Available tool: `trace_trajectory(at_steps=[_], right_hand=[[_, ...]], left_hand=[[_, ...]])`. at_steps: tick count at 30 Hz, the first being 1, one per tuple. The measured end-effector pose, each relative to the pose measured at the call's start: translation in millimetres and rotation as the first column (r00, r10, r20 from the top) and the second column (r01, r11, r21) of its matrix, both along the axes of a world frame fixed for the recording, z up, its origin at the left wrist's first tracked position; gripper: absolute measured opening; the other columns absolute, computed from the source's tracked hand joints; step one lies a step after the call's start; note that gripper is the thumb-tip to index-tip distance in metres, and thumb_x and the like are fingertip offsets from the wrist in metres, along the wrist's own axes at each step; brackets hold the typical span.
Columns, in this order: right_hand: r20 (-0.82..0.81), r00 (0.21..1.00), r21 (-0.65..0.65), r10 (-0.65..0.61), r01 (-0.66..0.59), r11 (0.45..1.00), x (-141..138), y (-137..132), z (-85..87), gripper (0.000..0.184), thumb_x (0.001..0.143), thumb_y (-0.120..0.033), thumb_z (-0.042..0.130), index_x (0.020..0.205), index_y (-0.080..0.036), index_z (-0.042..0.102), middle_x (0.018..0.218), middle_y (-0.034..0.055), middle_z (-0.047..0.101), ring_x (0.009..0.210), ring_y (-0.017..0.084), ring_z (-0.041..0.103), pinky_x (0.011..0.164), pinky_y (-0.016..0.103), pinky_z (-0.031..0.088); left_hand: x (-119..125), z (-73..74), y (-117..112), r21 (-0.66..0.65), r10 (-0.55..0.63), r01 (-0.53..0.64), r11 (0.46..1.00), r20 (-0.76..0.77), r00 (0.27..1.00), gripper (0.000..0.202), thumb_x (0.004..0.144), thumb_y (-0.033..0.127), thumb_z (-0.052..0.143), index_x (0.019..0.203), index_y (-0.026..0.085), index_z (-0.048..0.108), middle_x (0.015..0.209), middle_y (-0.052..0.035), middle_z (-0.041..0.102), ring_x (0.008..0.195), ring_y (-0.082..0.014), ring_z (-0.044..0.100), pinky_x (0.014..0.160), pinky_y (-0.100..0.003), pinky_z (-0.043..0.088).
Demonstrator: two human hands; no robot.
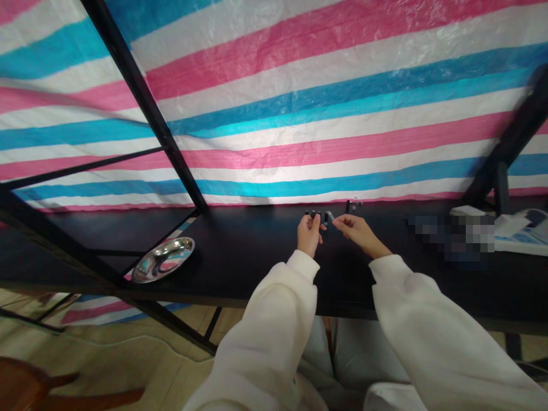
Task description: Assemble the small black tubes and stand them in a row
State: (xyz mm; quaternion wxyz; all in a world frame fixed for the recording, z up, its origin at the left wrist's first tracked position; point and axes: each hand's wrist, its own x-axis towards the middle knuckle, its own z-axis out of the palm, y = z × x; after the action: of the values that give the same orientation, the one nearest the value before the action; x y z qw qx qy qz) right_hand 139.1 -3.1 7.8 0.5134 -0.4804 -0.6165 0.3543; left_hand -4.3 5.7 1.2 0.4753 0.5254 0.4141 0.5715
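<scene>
Over a black tabletop (265,251), the right hand (359,231) pinches a blurry pale piece (330,216), the left hand (309,233)'s hold unclear.

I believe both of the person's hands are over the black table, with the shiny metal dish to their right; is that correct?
Not quite: the head view shows the shiny metal dish to the left of the left hand and right hand; both hands are indeed over the black table.
</scene>
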Motion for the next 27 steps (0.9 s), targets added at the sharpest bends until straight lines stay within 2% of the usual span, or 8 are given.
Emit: trace_trajectory(at_steps=[3,5,13,17,21,24,27], right_hand=[[-0.087,0.996,-0.037,-0.001,-0.003,0.999,-1,-3,3.8,0.042,0.061,-0.055,0.063,0.073,-0.015,0.057,0.054,-0.0033,0.051,0.044,0.006,0.039,0.043,0.022,0.031],[-0.092,0.995,-0.062,0.033,-0.039,0.997,-1,-4,5.2,0.042,0.060,-0.055,0.064,0.073,-0.016,0.056,0.052,-0.0039,0.050,0.043,0.006,0.040,0.043,0.022,0.031],[-0.066,0.985,-0.132,0.163,-0.170,0.976,7,-6,8.6,0.039,0.060,-0.051,0.065,0.075,-0.016,0.057,0.055,-0.0034,0.053,0.046,0.007,0.045,0.045,0.022,0.035],[-0.082,0.961,-0.206,0.265,-0.277,0.939,16,-7,10.3,0.038,0.061,-0.046,0.066,0.081,-0.014,0.062,0.056,-0.0026,0.055,0.047,0.007,0.045,0.046,0.022,0.034],[-0.107,0.933,-0.252,0.344,-0.360,0.898,21,-10,14.0,0.034,0.062,-0.043,0.068,0.078,-0.013,0.063,0.055,-0.0022,0.054,0.047,0.006,0.043,0.045,0.021,0.032],[-0.101,0.948,-0.239,0.303,-0.319,0.917,23,-9,18.4,0.033,0.062,-0.043,0.068,0.075,-0.014,0.062,0.053,-0.0030,0.052,0.046,0.007,0.043,0.044,0.021,0.031],[-0.122,0.984,-0.170,0.129,-0.148,0.974,28,3,20.8,0.034,0.062,-0.047,0.066,0.072,-0.015,0.060,0.050,-0.0042,0.049,0.042,0.007,0.042,0.041,0.021,0.030]], left_hand=[[2,-4.1,-1,-0.019,-0.207,0.207,0.978,-0.131,0.969,0.034,0.075,0.047,0.055,0.077,0.014,0.048,0.061,0.0019,0.058,0.028,-0.0018,0.039,0.030,-0.015,0.027],[2,-6.4,-2,-0.021,-0.296,0.299,0.954,-0.210,0.932,0.033,0.074,0.046,0.056,0.075,0.013,0.051,0.062,0.0008,0.059,0.029,-0.0022,0.041,0.031,-0.016,0.028],[-1,-4.4,-4,-0.071,-0.391,0.387,0.919,-0.270,0.880,0.033,0.075,0.043,0.055,0.066,0.012,0.052,0.057,0.0007,0.057,0.031,-0.0017,0.039,0.033,-0.016,0.028],[-2,-2.4,-5,-0.112,-0.486,0.474,0.873,-0.256,0.835,0.037,0.072,0.047,0.057,0.067,0.011,0.055,0.059,-0.0010,0.059,0.033,-0.0022,0.041,0.033,-0.016,0.030],[-3,-0.5,-7,-0.110,-0.566,0.557,0.823,-0.231,0.791,0.037,0.070,0.048,0.060,0.068,0.010,0.057,0.060,-0.0024,0.060,0.035,-0.0028,0.042,0.034,-0.017,0.030],[-2,0.6,-9,-0.135,-0.560,0.544,0.828,-0.211,0.801,0.039,0.069,0.049,0.060,0.071,0.010,0.058,0.062,-0.0032,0.061,0.036,-0.0029,0.043,0.034,-0.016,0.031],[0,0.9,-8,-0.165,-0.500,0.473,0.865,-0.202,0.842,0.041,0.073,0.051,0.055,0.081,0.011,0.059,0.063,-0.0030,0.061,0.034,-0.0031,0.043,0.033,-0.016,0.028]])
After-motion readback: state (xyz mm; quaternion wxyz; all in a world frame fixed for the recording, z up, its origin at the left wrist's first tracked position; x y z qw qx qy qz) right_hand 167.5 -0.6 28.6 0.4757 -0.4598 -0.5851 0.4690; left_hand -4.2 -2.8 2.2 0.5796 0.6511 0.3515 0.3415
